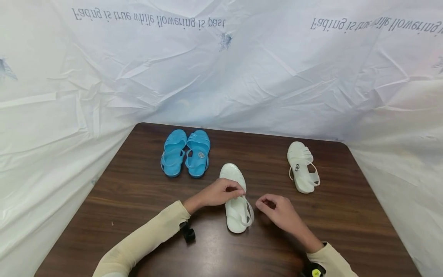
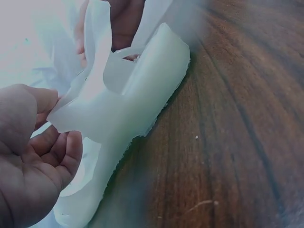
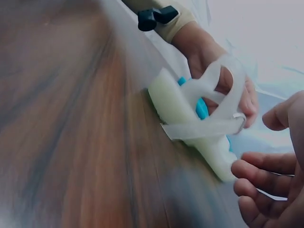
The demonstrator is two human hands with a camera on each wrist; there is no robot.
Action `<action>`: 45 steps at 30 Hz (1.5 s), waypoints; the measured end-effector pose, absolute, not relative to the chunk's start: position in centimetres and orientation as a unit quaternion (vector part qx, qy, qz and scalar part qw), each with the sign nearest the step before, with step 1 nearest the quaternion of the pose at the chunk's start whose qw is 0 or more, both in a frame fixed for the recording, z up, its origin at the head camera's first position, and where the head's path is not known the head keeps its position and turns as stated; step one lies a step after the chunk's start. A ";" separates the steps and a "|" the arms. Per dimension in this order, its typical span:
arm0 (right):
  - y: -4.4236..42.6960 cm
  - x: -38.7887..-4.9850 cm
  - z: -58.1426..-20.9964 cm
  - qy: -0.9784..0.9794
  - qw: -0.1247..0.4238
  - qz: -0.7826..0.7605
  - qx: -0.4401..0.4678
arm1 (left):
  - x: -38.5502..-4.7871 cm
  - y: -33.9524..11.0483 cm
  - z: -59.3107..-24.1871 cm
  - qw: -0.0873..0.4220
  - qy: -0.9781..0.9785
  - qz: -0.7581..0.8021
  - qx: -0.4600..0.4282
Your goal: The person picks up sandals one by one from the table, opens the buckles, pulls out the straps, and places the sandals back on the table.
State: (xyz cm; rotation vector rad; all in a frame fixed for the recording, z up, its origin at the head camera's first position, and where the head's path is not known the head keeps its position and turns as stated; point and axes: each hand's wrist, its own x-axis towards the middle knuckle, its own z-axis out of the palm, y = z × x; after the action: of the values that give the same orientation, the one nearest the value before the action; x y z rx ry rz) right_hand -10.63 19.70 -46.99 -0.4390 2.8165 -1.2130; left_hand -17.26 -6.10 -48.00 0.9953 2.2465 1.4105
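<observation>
A white sandal (image 1: 235,223) lies on the dark wooden table (image 1: 145,223), its toe pointing away from me. My left hand (image 1: 215,192) reaches over its middle. In the left wrist view, the thumb and fingers of that left hand (image 2: 35,152) pinch the edge of the side strap (image 2: 78,111). To the right of the heel is my right hand (image 1: 283,215), apart from the sandal. Seen from the right wrist, this right hand (image 3: 275,180) has loosely bent fingers with a gap to the thumb, and the buckled ankle strap (image 3: 204,129) stands in front of it.
Two blue sandals, one on the left (image 1: 172,161) and one on the right (image 1: 198,163), lie side by side at the back left. Another white sandal (image 1: 303,181) lies toward the back right. A white printed sheet (image 1: 221,84) hangs behind the table and along its sides.
</observation>
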 end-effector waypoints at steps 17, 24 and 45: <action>15.6 -10.9 -48.3 0.864 0.029 -0.499 -0.057 | -17.1 -5.9 -48.1 0.157 0.775 0.514 0.334; 14.5 -10.6 -48.6 0.884 0.027 -0.461 -0.068 | -17.1 -5.9 -48.1 0.140 0.772 0.516 0.344; 14.3 -9.6 -48.9 0.896 -0.041 -0.433 -0.091 | -15.6 -6.6 -48.1 0.140 0.828 0.419 0.346</action>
State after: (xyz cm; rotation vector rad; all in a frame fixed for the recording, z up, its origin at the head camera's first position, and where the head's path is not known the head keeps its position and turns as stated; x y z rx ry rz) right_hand -9.65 14.28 -48.89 -0.2940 2.8899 -1.3981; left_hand -15.61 -6.58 -48.08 1.0004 2.3917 1.2098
